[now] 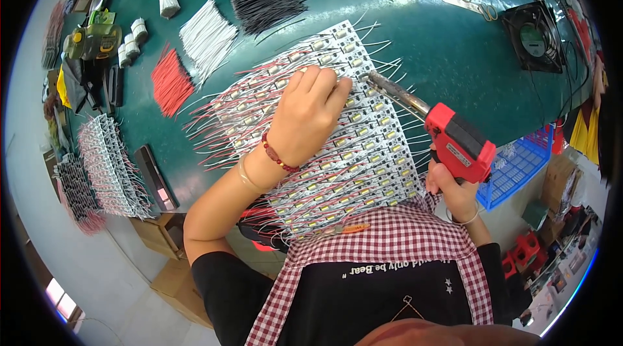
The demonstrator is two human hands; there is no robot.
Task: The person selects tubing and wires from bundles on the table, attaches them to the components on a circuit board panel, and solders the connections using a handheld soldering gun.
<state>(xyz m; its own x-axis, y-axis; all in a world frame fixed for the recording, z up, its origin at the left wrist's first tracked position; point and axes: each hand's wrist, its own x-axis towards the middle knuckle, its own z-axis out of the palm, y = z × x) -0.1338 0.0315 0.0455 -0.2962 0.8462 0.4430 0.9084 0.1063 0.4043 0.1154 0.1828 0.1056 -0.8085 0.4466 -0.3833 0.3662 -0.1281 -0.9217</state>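
Observation:
A panel of white LED circuit boards point(383, 145) lies in front of me, its lower edge against my checked apron. Rows of thin red and white wires stick out along its left side, and white wires along its right. My left hand point(305, 109) rests over the upper middle of the panel, fingers curled together. Whatever is between its fingertips is hidden. My right hand point(451, 190) grips a red and black soldering gun point(459, 145) by the handle. The gun's metal tip points up and left, close to the panel's upper right edge, just right of my left fingertips.
On the green table point(454, 47) lie red wires point(172, 83), white wires point(207, 37) and black wires point(267, 0). A black fan point(533, 37) and scissors point(462, 3) are at the right. More wired boards point(110, 164) hang at the left edge. A blue basket point(516, 171) stands lower right.

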